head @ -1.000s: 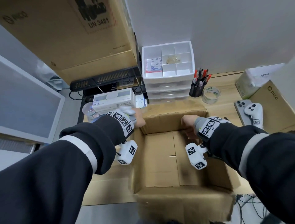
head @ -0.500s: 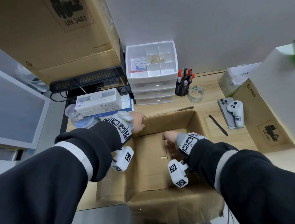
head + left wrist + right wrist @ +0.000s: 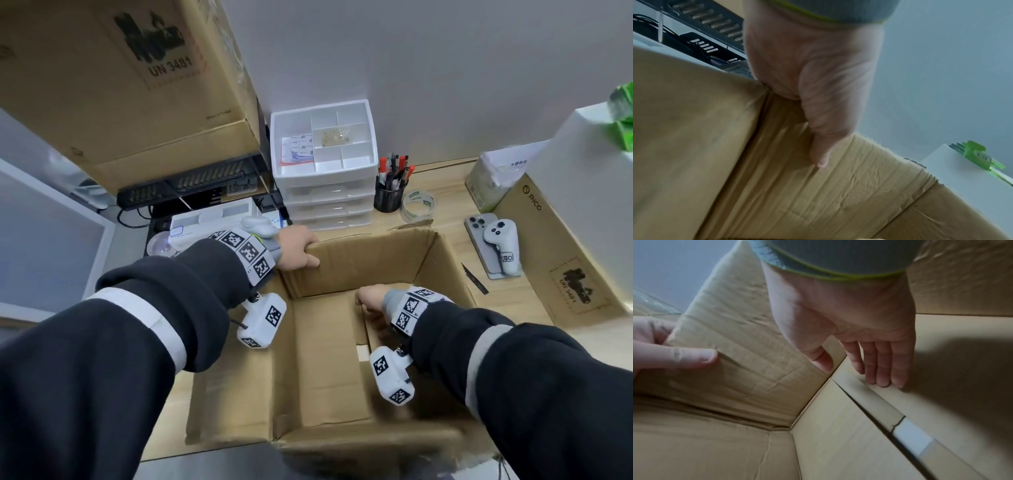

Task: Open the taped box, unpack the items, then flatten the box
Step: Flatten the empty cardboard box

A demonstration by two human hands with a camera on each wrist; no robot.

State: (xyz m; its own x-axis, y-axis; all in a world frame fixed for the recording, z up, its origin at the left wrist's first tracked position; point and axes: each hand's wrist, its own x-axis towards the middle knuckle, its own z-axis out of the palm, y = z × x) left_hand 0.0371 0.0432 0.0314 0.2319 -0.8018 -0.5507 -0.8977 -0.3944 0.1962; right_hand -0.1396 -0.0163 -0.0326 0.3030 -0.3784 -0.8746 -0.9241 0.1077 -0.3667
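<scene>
The open brown cardboard box (image 3: 325, 377) stands on the desk with nothing inside it. My left hand (image 3: 298, 253) grips its far left top corner, fingers over the rim and thumb (image 3: 674, 356) pressed on the inner wall (image 3: 818, 203). My right hand (image 3: 371, 301) reaches down inside the box. In the right wrist view its straight fingers (image 3: 879, 369) touch the bottom flap beside the centre seam (image 3: 869, 404). A strip of clear tape (image 3: 910, 438) shows through the gap in that seam.
Behind the box stand a white drawer unit (image 3: 323, 164), a pen cup (image 3: 388, 195) and a tape roll (image 3: 418, 205). To the right lie a phone with a white controller (image 3: 500, 243), a thin black tool (image 3: 474, 278) and a flat PICO carton (image 3: 565, 260). A large carton (image 3: 120, 85) looms at the upper left.
My right hand has left the far wall's rim and dropped down into the box to the bottom flap. My left hand has kept its hold on the far left corner.
</scene>
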